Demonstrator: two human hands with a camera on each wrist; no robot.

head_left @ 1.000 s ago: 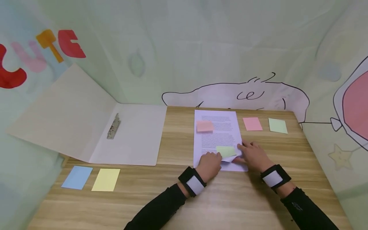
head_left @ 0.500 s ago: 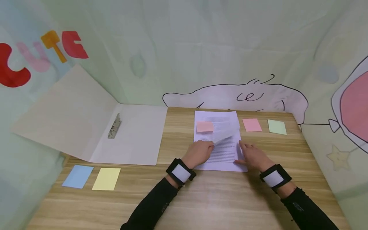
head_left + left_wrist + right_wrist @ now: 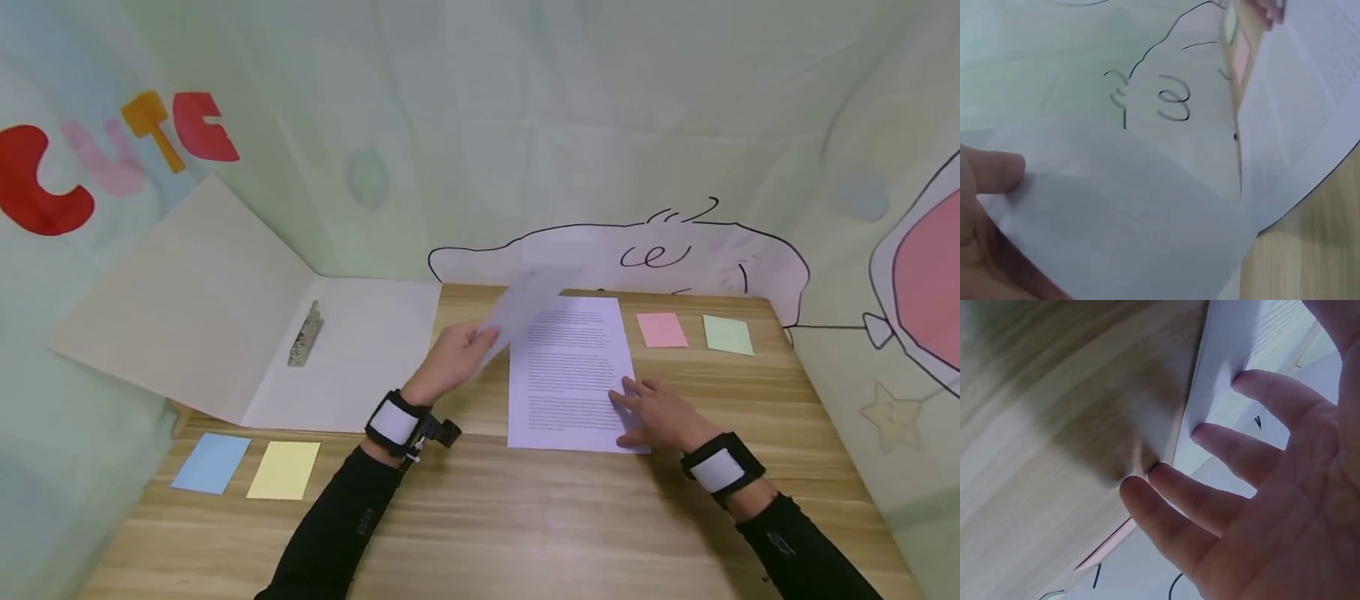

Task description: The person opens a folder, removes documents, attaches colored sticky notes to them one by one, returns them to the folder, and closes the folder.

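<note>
My left hand (image 3: pixel 452 360) pinches the edge of a lifted sheet of paper (image 3: pixel 528 304), which tilts up between the folder and the printed pages. In the left wrist view, the thumb lies over the sheet's pale, blank-looking side (image 3: pixel 1116 206). A printed page (image 3: pixel 570 375) lies flat on the table, lines of text facing up. Spread over its right edge is my right hand (image 3: pixel 663 414). In the right wrist view, the fingers (image 3: pixel 1229 450) are extended, some tips on the paper (image 3: pixel 1222 375) and others at its edge by the wood.
An opened folder (image 3: pixel 360 358) with a metal clip (image 3: pixel 306 335) stands left, its cover (image 3: pixel 187 308) raised against the wall. Blue (image 3: pixel 211 463) and yellow sticky notes (image 3: pixel 284 471) lie front left. Pink (image 3: pixel 662 330) and green sticky notes (image 3: pixel 728 335) lie back right.
The left hand has lifted the top sheet, which bore pink and green notes, turning it up and leftward off the page below. The right hand stays at the paper's right edge, fingers more spread.
</note>
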